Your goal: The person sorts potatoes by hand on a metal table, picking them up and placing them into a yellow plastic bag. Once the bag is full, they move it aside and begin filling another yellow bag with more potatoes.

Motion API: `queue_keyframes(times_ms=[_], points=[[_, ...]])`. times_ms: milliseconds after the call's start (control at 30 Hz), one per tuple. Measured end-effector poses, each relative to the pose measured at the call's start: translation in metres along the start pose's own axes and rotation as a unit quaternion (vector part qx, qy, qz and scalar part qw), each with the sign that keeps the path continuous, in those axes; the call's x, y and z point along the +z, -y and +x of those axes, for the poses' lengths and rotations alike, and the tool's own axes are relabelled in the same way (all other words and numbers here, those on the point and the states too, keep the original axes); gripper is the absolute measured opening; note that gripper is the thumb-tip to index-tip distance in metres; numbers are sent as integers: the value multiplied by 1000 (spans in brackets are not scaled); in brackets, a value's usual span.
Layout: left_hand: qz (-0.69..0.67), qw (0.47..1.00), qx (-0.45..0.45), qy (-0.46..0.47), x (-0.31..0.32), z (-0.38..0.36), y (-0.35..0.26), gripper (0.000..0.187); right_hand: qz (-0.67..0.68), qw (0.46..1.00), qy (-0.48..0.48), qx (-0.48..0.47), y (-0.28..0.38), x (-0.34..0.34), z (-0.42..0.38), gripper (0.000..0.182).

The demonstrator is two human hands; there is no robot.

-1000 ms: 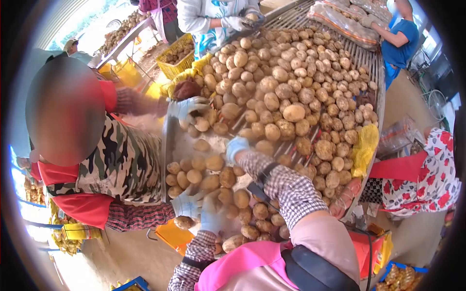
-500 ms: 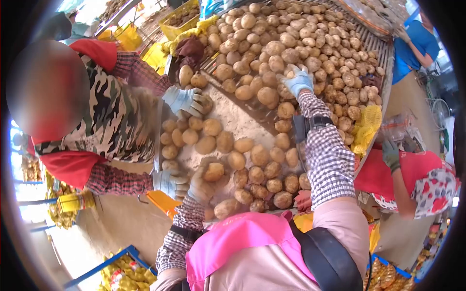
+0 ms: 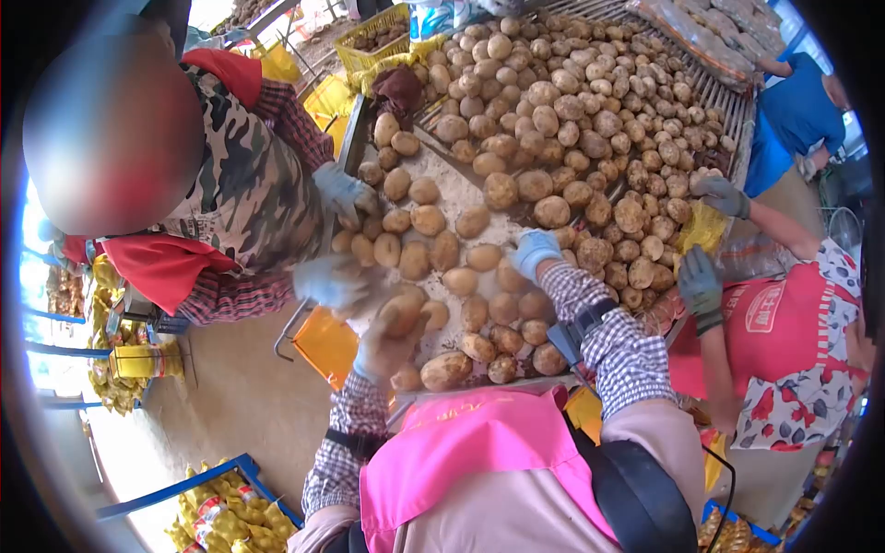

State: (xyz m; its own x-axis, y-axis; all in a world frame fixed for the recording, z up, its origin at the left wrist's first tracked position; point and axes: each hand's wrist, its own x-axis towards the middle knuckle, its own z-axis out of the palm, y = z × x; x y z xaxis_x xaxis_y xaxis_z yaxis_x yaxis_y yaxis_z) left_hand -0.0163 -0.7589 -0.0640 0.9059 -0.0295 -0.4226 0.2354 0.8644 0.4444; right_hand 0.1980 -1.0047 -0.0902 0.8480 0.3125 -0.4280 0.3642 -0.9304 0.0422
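Note:
Potatoes (image 3: 553, 212) cover the slatted sorting table and its lower metal surface. My left hand (image 3: 389, 343), gloved and slightly blurred, has its fingers round a potato (image 3: 400, 315) near the front left of the surface. My right hand (image 3: 536, 253), in a light blue glove, reaches over the middle of the surface, touching or just beside potatoes; its fingers are partly hidden, and whether it grips one is unclear. Larger potatoes (image 3: 446, 370) lie along the near edge, below my hands.
A co-worker's gloved hands (image 3: 343, 194) work at the left edge, one blurred close to my left hand. Another person's gloved hands (image 3: 702, 281) are at the right edge. An orange chute (image 3: 327, 343), yellow crate (image 3: 373, 39) and yellow mesh bag (image 3: 702, 227) stand around.
My right hand has drawn back from the upper pile towards the middle. More potatoes lie on the lower surface's upper left. The person at the right now has both hands at the table.

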Motion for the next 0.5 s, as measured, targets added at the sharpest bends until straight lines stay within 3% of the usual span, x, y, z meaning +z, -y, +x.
queue_keyframes(times_ms=[67,100,133,200,300,367,400,500], points=[[16,1000,-4,-10,-26,-13,0,49,202,978,-57,-13,11,-14,-7,35],[31,999,-9,-27,-30,-19,0,49,192,974,-121,-21,9,-10,8,34],[80,991,-12,-104,-32,-24,3,52,182,966,-183,-32,6,-11,32,33],[95,992,-20,-82,-38,-29,5,51,185,944,-268,-52,5,-29,69,25],[65,994,-40,-79,-40,-37,12,46,138,957,-242,-76,9,-36,123,27],[22,993,-52,-103,-28,-42,10,43,63,976,-207,11,24,-30,145,28],[47,984,-68,-156,-10,-49,6,46,103,978,-164,78,34,-37,148,29],[82,962,-89,-244,-2,-55,4,54,65,974,-169,135,42,-38,164,28]])
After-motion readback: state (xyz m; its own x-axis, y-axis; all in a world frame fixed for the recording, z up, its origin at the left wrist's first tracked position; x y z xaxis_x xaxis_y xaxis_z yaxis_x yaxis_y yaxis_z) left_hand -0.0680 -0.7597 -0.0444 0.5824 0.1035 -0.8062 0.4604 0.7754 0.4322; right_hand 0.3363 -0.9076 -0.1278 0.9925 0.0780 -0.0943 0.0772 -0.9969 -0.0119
